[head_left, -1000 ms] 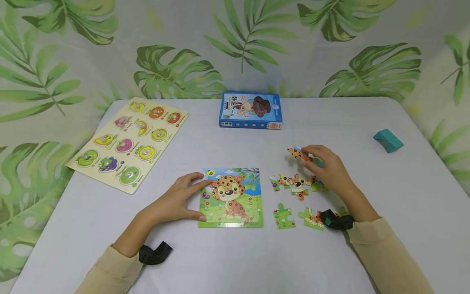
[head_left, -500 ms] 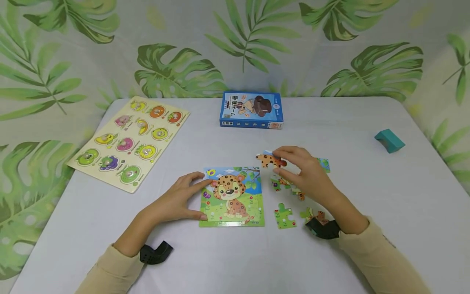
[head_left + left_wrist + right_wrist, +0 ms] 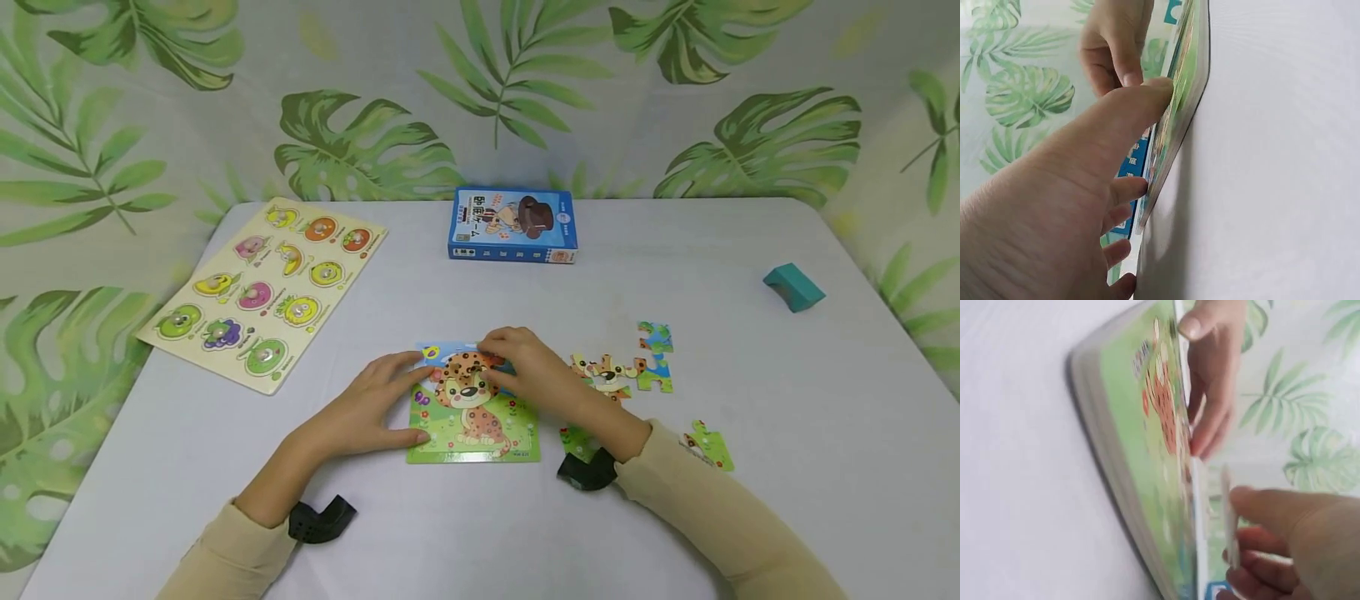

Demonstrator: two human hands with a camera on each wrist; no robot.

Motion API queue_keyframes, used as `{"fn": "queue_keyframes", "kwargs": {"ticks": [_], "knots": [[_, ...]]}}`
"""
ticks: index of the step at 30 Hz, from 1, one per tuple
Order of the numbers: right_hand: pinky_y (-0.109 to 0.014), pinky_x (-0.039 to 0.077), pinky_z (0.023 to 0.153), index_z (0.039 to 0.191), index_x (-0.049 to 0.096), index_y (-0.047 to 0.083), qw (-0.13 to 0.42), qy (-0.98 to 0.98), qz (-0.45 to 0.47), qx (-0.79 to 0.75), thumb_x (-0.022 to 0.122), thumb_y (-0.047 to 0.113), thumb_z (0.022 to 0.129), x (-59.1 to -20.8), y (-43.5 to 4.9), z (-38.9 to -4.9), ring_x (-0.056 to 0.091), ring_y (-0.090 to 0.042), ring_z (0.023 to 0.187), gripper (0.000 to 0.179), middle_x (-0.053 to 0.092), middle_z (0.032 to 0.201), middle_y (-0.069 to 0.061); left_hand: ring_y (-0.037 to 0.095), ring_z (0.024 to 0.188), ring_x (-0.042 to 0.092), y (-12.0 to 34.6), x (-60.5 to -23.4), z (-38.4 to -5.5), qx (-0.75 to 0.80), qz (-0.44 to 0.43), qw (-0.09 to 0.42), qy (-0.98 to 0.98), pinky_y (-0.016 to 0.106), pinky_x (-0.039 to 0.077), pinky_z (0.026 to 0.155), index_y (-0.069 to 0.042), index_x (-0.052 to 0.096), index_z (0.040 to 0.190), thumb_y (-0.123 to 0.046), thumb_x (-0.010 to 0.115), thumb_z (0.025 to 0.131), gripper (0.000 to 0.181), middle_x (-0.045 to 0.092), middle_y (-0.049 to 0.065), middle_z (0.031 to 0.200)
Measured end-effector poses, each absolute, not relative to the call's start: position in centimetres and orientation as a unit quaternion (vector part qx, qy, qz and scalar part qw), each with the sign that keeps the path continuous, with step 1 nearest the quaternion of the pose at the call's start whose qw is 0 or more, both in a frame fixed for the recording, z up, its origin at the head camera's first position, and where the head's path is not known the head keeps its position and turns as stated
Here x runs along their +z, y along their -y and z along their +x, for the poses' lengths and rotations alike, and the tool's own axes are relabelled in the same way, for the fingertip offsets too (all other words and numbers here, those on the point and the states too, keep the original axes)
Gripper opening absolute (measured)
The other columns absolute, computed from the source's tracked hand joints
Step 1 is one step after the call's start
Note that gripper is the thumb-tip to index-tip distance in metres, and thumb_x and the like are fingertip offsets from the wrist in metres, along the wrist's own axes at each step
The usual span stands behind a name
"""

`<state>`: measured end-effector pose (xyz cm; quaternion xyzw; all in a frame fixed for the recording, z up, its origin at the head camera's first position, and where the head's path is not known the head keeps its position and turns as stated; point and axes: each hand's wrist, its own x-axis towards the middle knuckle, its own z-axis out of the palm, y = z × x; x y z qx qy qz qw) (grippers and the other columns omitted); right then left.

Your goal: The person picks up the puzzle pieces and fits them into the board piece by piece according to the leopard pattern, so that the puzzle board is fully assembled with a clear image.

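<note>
A square puzzle board (image 3: 442, 435) with a printed leopard cub lies on the table. Resting against its left side is my left hand (image 3: 363, 408), its spread thumb over the lower left edge and fingers at the upper left. My right hand (image 3: 534, 375) pinches a jigsaw piece (image 3: 1230, 519) between thumb and fingers, over the upper part of the board. Edge-on in the right wrist view, the piece stands a little apart from the board surface. From the head, its spotted print blends with the leopard's head.
Loose jigsaw pieces (image 3: 656, 373) lie right of the board, some partly hidden by the right arm. A blue game box (image 3: 513, 225) lies at the back. A wooden fruit puzzle (image 3: 270, 292) sits at the left, and a teal arch block (image 3: 795, 287) at the far right.
My right hand has carried the jigsaw piece leftward from above the loose pieces to over the board. My left hand has stayed almost still at the board's left edge.
</note>
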<state>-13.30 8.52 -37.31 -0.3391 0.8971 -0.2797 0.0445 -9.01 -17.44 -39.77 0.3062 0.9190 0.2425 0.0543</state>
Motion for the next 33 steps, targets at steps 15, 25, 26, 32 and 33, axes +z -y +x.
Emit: {"fn": "queue_keyframes", "kwargs": {"ticks": [15,25,26,32,33], "knots": [[-0.033,0.041,0.09,0.117,0.059,0.003,0.03,-0.895,-0.374,-0.243,0.064,0.021,0.085,-38.9,-8.2,-14.0,0.049,-0.021,0.106,0.037,0.055,0.114,-0.008,0.024,0.122,0.033,16.1,-40.8,-9.6,0.192,0.314,0.006,-0.93,0.04,0.022,0.102,-0.016,0.039,0.137,-0.057,0.053,0.081,0.07,0.038,0.007,0.133],[-0.029,0.044,0.079,0.112,0.063,0.005,0.008,-0.89,-0.389,-0.239,0.065,0.022,0.084,-39.3,-8.1,-14.2,0.052,-0.016,0.092,0.033,0.055,0.101,-0.003,0.026,0.113,0.038,15.5,-40.5,-9.9,0.164,0.31,-0.003,-0.937,0.041,0.028,0.098,-0.017,0.043,0.135,-0.053,0.06,0.078,0.069,0.042,0.011,0.125],[-0.03,0.043,0.08,0.112,0.063,0.005,0.005,-0.889,-0.389,-0.239,0.065,0.022,0.084,-39.3,-8.1,-14.2,0.051,-0.016,0.092,0.033,0.055,0.102,-0.003,0.026,0.113,0.039,15.5,-40.4,-9.9,0.164,0.31,-0.003,-0.937,0.041,0.028,0.098,-0.017,0.044,0.135,-0.053,0.06,0.078,0.069,0.042,0.011,0.125],[-0.038,0.037,0.085,0.113,0.064,0.01,-0.002,-0.897,-0.371,-0.24,0.064,0.029,0.083,-39.4,-8.2,-14.3,0.047,-0.021,0.1,0.036,0.053,0.111,-0.005,0.027,0.113,0.039,15.4,-40.1,-9.9,0.158,0.311,-0.002,-0.937,0.042,0.029,0.097,-0.016,0.045,0.134,-0.054,0.06,0.078,0.069,0.042,0.011,0.124],[-0.04,0.036,0.086,0.114,0.064,0.012,0.003,-0.899,-0.365,-0.242,0.064,0.032,0.083,-39.4,-8.2,-14.2,0.046,-0.022,0.103,0.037,0.053,0.113,-0.005,0.027,0.114,0.038,15.4,-40.1,-9.9,0.159,0.313,-0.002,-0.936,0.042,0.028,0.098,-0.016,0.044,0.134,-0.055,0.06,0.077,0.07,0.042,0.011,0.125]]}}
